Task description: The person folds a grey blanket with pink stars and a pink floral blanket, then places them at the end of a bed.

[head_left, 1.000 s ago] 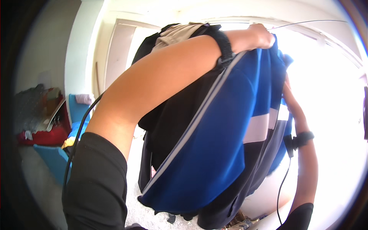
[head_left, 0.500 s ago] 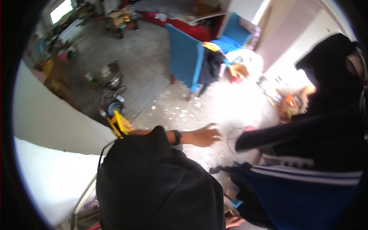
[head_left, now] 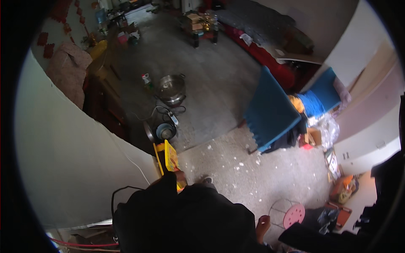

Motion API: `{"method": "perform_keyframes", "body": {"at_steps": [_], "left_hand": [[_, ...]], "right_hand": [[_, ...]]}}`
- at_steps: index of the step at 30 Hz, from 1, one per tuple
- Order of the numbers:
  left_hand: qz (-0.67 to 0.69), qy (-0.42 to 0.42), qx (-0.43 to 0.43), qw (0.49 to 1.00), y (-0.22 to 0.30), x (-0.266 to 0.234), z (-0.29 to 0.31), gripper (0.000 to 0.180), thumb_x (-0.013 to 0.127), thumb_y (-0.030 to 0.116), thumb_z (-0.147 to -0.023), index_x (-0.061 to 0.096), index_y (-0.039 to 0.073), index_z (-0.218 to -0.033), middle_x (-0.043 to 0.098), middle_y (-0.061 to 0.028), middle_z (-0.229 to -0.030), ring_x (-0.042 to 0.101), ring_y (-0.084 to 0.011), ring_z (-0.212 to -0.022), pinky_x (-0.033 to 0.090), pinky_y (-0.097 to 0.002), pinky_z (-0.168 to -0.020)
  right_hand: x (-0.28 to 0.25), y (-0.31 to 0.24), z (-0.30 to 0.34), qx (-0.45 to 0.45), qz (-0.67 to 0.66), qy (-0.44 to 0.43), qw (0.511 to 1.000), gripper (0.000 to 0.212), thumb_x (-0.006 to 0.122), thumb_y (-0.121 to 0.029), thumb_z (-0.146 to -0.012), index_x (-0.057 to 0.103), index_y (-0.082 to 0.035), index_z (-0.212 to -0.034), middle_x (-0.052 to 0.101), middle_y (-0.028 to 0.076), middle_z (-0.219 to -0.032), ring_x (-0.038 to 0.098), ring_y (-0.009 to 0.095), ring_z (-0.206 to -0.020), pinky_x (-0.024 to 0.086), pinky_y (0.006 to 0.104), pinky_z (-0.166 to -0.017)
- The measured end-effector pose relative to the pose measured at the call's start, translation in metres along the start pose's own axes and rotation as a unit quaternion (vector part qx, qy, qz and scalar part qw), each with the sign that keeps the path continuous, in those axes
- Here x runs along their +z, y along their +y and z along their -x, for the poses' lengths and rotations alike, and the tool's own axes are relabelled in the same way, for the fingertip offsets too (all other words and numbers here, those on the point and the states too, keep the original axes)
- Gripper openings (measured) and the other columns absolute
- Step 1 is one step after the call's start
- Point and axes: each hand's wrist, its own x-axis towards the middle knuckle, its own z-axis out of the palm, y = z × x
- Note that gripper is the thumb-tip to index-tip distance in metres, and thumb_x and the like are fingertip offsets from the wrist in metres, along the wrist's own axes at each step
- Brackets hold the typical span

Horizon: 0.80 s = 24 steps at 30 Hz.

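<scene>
My left hand (head_left: 180, 174) is closed round the lower part of a yellow plastic thing (head_left: 171, 157) with flat panels and red marks; its exact kind does not show. The black clothing on my body hides part of that arm. My right hand (head_left: 262, 226) hangs low on the right side of my body, its fingers curled and nothing visible in them. Close beside it is a stool with a round pink seat (head_left: 294, 216) and thin metal legs; I cannot tell whether the hand touches it. My shoe (head_left: 207, 179) shows beyond the clothing.
On the floor ahead are a metal pot (head_left: 171, 88), a power strip (head_left: 173, 118) and a blue-grey basin (head_left: 166, 131). A blue chair (head_left: 272, 114) stands right of centre. A pale wall (head_left: 84, 152) curves along the left. Bags (head_left: 345, 188) and dark clothing (head_left: 386, 206) are at the right.
The view has swung, showing more of the room. My right hand has drawn back from its outstretched reach, its fingers now curled. The person at the right has mostly left view, uncovering the pink stool.
</scene>
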Motion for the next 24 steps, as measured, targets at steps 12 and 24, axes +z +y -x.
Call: {"method": "perform_keyframes", "body": {"at_steps": [12,24], "left_hand": [[0.471,-0.013,-0.429,0.77,-0.131,-0.103,0.004,0.023,0.047,0.014,-0.073,0.062,-0.003,-0.073,0.062,-0.0227,-0.081,0.061,-0.0363,-0.077,0.048,-0.0446,-0.07],[0.533,0.124,-0.491,0.677,-0.377,-0.06,-0.012,0.022,0.052,0.026,-0.077,0.062,0.007,-0.076,0.063,-0.0128,-0.074,0.06,-0.0296,-0.067,0.046,-0.0394,-0.059]], "right_hand": [[0.246,-0.161,-0.321,-0.139,0.139,-0.355,0.914,0.006,0.056,-0.015,-0.077,0.055,-0.009,-0.078,0.059,0.011,-0.062,0.06,0.029,-0.06,0.047,0.0372,-0.053],[0.545,-0.289,-0.605,-0.3,0.033,-0.412,0.86,0.017,0.053,-0.024,-0.079,0.053,-0.007,-0.078,0.057,0.017,-0.064,0.057,0.037,-0.061,0.043,0.0461,-0.052]]}}
